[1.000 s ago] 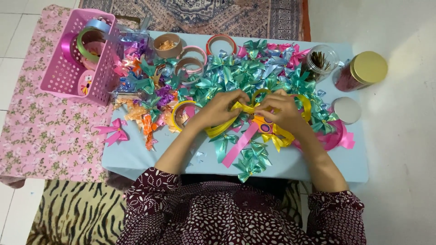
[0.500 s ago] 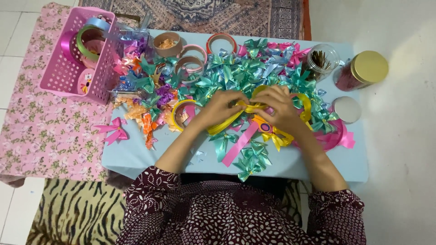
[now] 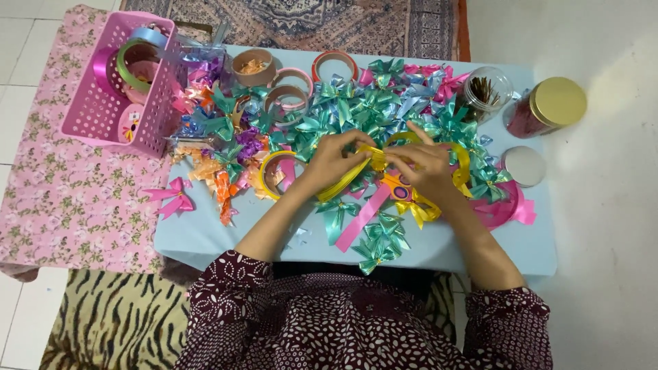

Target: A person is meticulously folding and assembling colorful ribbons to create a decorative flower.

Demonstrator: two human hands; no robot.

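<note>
Two hands, left hand (image 3: 334, 159) and right hand (image 3: 426, 166), both pinched one yellow ribbon (image 3: 375, 159); between them it ran left-right, one tail slanting down-left under the left hand.

The yellow ribbon (image 3: 379, 159) is a narrow, glossy strip, bent into loops where the fingers pinch it at the middle of the worktop (image 3: 205, 233). One end runs down-left as a flat band; another curves right in an arc (partly hidden by the hands).
</note>
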